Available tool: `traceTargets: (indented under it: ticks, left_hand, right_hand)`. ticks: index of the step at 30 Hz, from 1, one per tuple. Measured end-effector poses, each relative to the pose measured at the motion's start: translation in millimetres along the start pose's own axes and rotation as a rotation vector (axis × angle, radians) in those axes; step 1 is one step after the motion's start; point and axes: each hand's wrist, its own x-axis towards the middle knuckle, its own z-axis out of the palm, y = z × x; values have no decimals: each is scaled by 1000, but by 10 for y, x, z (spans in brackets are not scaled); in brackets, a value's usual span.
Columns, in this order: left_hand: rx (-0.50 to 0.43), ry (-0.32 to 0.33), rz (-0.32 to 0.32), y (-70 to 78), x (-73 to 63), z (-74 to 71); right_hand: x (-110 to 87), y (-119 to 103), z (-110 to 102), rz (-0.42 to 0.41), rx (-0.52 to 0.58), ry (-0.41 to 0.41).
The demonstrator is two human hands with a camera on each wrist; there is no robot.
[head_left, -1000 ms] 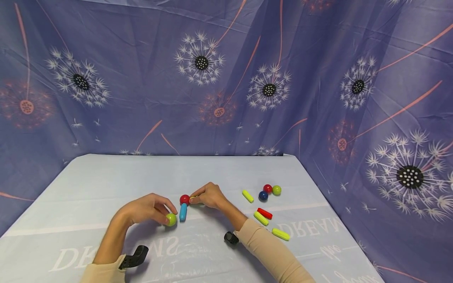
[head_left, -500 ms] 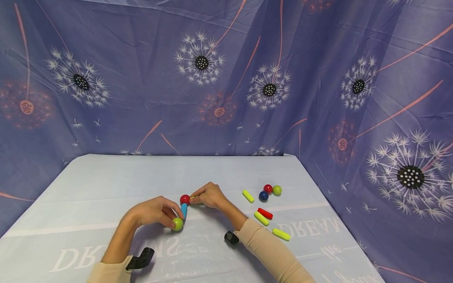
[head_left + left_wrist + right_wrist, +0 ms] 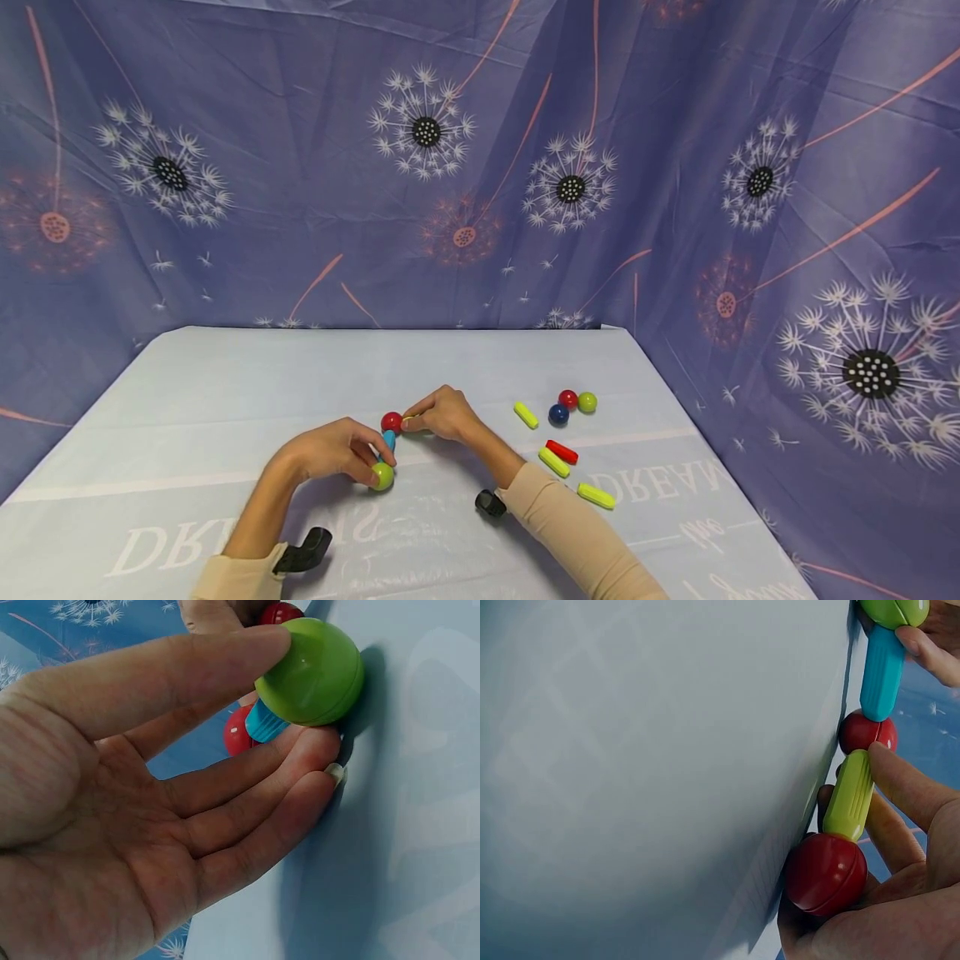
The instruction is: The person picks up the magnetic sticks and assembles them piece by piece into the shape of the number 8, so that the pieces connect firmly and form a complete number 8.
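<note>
My left hand [image 3: 337, 447] pinches a glossy green ball [image 3: 383, 477] between thumb and fingers, low over the table. The ball meets the near end of a light blue ribbed rod [image 3: 883, 673], as the right wrist view shows. At that rod's far end sits a red ball [image 3: 392, 422]. A yellow-green rod [image 3: 850, 796] runs from this red ball to a second red ball [image 3: 825, 874], which lies by the right palm. My right hand [image 3: 442, 414] grips the yellow-green rod, covering most of it in the head view.
On the table's right side lie a red ball [image 3: 567, 400], a green ball [image 3: 587, 402] and a dark blue ball [image 3: 558, 415], close together. Near them are a red rod [image 3: 562, 452] and several yellow-green rods [image 3: 554, 462]. A patterned purple curtain [image 3: 300, 167] surrounds the table.
My left hand has carried the green ball rightward to the near end of the blue rod, whose near end has swung slightly. My right hand has stayed in place.
</note>
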Motion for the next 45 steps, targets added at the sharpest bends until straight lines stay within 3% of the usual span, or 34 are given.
traceTargets:
  ticks: [13, 30, 45]
  left_hand:
    - [59, 40, 4, -7, 44, 62]
    - [11, 47, -24, -28, 53, 74]
    - [-14, 82, -9, -60, 76, 59]
  right_hand:
    - [28, -10, 0, 27, 4, -19]
    - [41, -2, -18, 18, -14, -30]
    - [38, 52, -227, 34, 33, -34]
